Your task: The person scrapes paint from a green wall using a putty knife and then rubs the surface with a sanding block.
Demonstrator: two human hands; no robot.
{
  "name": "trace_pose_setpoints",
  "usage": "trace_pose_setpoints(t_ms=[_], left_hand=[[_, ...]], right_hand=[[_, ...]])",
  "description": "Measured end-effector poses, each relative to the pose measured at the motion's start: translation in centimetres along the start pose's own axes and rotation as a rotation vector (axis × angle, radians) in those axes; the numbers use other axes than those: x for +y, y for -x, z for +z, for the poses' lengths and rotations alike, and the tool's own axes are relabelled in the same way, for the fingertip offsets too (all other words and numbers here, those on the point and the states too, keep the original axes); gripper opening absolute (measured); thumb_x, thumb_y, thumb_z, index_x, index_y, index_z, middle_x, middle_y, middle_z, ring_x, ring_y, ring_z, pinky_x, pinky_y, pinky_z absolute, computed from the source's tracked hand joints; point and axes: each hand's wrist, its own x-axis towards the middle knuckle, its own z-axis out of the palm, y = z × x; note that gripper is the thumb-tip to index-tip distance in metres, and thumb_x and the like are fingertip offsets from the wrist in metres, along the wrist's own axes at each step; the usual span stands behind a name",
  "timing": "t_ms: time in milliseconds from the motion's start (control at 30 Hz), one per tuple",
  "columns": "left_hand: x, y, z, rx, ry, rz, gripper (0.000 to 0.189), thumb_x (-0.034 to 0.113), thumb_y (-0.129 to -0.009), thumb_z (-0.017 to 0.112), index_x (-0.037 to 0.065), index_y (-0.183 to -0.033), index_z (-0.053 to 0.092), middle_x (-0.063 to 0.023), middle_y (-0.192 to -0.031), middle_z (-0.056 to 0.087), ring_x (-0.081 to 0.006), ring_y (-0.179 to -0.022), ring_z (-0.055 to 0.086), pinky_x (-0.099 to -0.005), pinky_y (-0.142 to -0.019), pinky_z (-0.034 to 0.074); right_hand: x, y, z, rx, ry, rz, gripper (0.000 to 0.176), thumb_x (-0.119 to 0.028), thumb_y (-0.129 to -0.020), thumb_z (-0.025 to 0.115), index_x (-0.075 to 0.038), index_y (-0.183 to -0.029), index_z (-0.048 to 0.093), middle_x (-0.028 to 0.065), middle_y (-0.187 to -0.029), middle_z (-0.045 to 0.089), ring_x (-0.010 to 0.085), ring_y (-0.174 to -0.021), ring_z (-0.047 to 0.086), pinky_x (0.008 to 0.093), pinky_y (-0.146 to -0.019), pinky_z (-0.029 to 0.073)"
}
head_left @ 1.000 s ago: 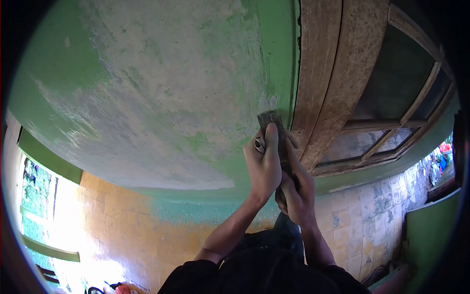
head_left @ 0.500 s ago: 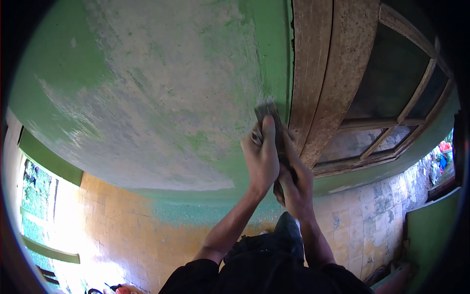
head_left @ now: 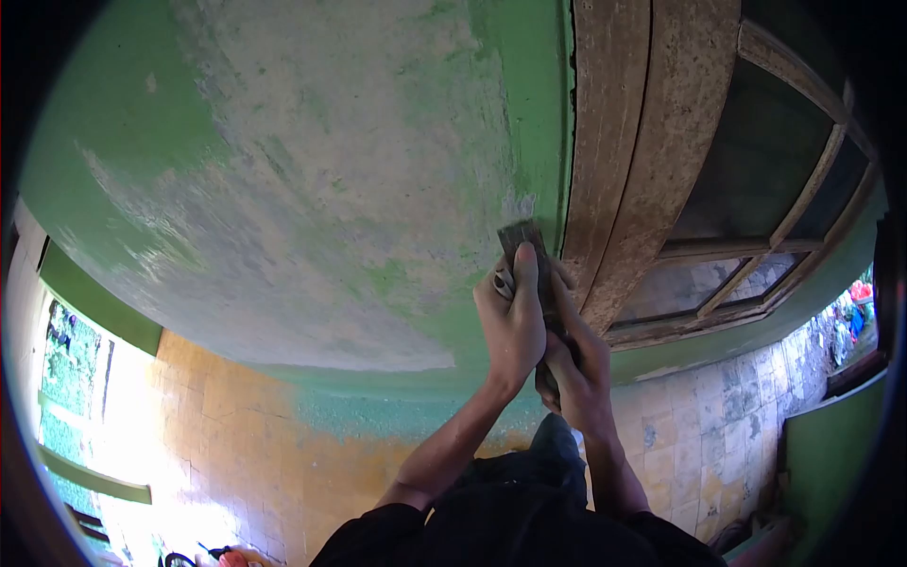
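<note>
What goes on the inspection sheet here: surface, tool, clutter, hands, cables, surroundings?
Surface: green wall, large pale patch, paint worn unevenly
Job's things: flat-bladed tool at the wall, near the wooden frame
Clutter: red item at lower-left edge, unidentifiable
Hands: left hand on tool, thumb near blade; right hand grips farther back
Cables: nothing seen for certain
Surroundings: tiled floor, marked; dark glass panes right of the frame
</note>
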Motion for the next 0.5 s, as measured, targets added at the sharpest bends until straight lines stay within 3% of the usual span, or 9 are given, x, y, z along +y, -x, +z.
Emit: trace_pose_setpoints(t_ms=[300,500], left_hand=[[0.3,-0.6,0.3,-0.042,0.023,0.041,0.041,0.027,-0.107,0.048,-0.002,-0.081,0.064,-0.0061,-0.071,0.067,-0.0086,-0.065,0.059,-0.0252,-0.059,0.045],[0.2,0.0,0.4,-0.018,0.057,-0.034,0.041,0.026,-0.107,0.048,0.0,-0.08,0.064,-0.0056,-0.071,0.067,-0.0079,-0.065,0.058,-0.0247,-0.058,0.045]], right_hand=[[-0.6,-0.5,0.0,0.001,-0.037,-0.015,0.061,0.001,-0.097,0.044,-0.006,-0.157,0.032,-0.0002,-0.076,0.058,0.002,-0.05,0.044,0.0214,-0.042,0.035],[0.0,0.0,-0.1,0.022,0.039,-0.006,0.061,0.002,-0.096,0.043,-0.005,-0.156,0.034,0.002,-0.081,0.061,0.0028,-0.053,0.047,0.022,-0.044,0.037]])
